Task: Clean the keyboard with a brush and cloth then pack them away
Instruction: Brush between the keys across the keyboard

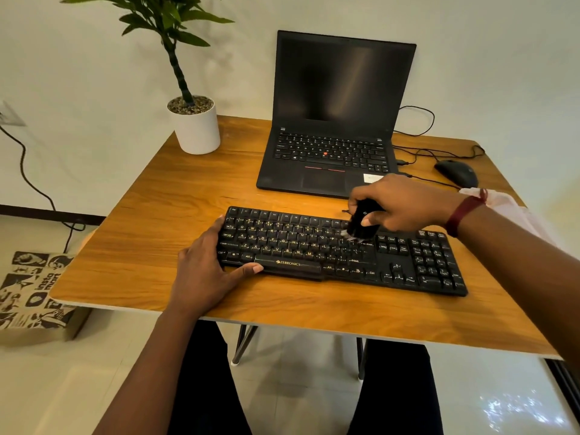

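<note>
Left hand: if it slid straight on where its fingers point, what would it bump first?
The left hand rests against the left end of the keyboard, so that comes first. Beyond, probably the near corner of the laptop; depth is unclear.

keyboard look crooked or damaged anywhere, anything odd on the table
Nothing stands out. The keyboard lies flat, square with the table's front edge, no keys visibly missing. The left hand rests on its left end; the right hand holds the brush on the keys.
</note>
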